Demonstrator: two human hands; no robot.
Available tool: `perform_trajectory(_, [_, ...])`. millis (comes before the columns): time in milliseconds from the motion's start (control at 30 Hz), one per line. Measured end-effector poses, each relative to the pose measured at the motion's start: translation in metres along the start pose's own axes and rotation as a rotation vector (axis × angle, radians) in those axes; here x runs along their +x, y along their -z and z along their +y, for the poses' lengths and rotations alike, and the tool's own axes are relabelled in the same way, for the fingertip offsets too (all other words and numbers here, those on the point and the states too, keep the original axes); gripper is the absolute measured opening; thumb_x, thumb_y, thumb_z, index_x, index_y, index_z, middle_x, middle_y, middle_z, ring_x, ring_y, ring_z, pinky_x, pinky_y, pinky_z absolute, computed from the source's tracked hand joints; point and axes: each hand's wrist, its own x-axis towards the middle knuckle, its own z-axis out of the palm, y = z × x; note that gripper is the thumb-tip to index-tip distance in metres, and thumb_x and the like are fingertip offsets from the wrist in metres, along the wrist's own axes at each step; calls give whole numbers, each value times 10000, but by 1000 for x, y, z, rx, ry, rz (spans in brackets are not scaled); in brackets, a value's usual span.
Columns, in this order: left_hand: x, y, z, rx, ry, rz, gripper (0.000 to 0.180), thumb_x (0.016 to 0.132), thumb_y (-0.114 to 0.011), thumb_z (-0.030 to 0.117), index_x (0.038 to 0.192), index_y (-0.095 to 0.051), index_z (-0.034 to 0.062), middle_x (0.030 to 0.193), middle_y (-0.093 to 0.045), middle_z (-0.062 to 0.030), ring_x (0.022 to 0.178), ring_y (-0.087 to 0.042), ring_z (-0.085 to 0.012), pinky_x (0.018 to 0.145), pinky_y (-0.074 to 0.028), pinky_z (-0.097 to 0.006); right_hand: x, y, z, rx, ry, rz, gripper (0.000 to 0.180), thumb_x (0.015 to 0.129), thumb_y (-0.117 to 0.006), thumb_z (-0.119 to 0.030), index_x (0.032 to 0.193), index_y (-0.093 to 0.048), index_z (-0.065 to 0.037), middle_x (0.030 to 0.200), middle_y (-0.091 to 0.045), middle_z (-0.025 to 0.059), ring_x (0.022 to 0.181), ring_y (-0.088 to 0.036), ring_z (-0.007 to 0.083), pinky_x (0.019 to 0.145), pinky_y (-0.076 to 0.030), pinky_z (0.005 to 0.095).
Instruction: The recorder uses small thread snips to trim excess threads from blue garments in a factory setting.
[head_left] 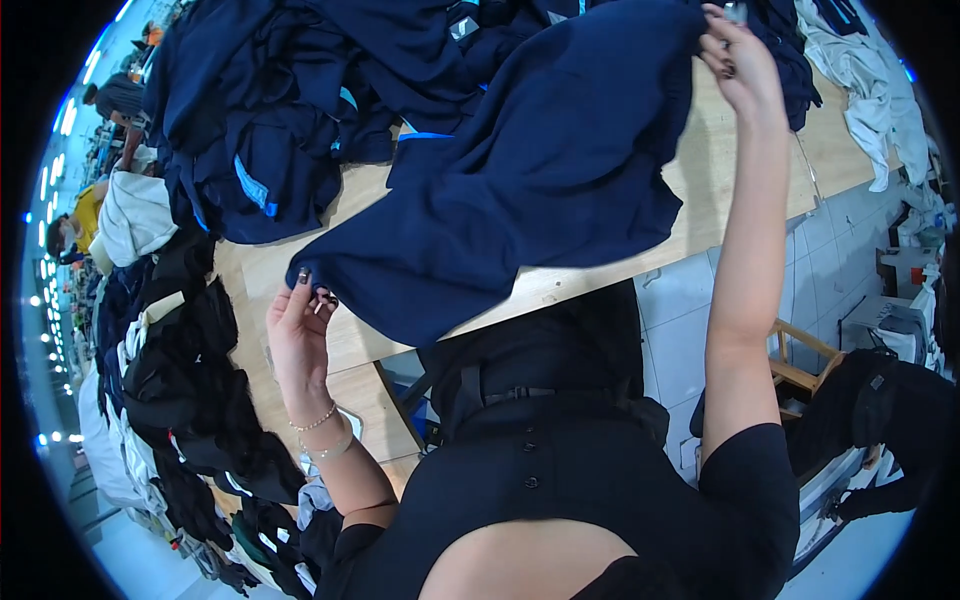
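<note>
A dark navy garment (500, 200) is stretched at a slant between my two hands, partly over the wooden table (715, 180). At its near left corner, my left hand (303, 315) pinches the cloth between thumb and fingers. Far to the right, my right hand (740, 65) is raised with its fingers closed at the opposite end of the garment. Something small and pale, too unclear to name, shows by the right fingertips. A bright blue edge (425, 136) shows beside the cloth. Which part of the garment each hand holds cannot be made out.
Behind it lies a big heap of navy garments (270, 110) with light blue trim. Black clothes (190, 380) are piled along the left, and white cloth (860, 90) hangs at the far right. Another person in black (890, 430) sits at lower right, near a wooden chair (800, 350).
</note>
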Motion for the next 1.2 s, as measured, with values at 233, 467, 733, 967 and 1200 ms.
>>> perform_trajectory(233, [30, 38, -65, 193, -121, 335, 137, 941, -574, 143, 1060, -628, 100, 934, -620, 59, 780, -521, -13, 623, -392, -170, -48, -4, 115, -255, -301, 188, 281, 919, -498, -103, 1183, -477, -8, 1092, -670, 204, 427, -324, 28, 384, -247, 184])
perform_trajectory(467, [26, 42, -92, 432, -41, 365, 80, 887, -646, 62, 895, -570, 38, 782, -515, 34, 620, -450, -27, 541, -360, -168, -121, -4, 113, -615, -170, 298, 205, 919, -551, -187, 806, -643, -43, 729, -652, 17, 490, -369, 24, 448, -275, 206])
perform_trajectory(733, [-17, 38, -118, 590, 56, 360, 248, 868, -685, 87, 990, -495, -16, 849, -557, -65, 677, -588, -95, 515, -517, -223, -183, -29, 93, -1161, 39, 109, 290, 739, -778, -152, 929, -624, 4, 874, -534, 48, 728, -493, 146, 653, -421, 269])
perform_trajectory(967, [-51, 6, -132, 683, 242, 111, 161, 846, -704, 102, 801, -612, -22, 645, -606, -39, 555, -587, -98, 514, -503, -235, -189, -26, 97, -1238, 71, 104, 306, 751, -723, -88, 1018, -605, 7, 914, -533, 82, 807, -555, 190, 751, -449, 278])
perform_trajectory(1200, [-63, -2, -122, 1392, 9, 175, 281, 773, -778, 251, 761, -625, 17, 580, -612, -101, 522, -606, -243, 529, -470, -336, -178, 18, 97, -1100, -162, 303, 159, 811, -670, -59, 904, -601, 49, 818, -536, 53, 715, -507, 119, 680, -418, 243])
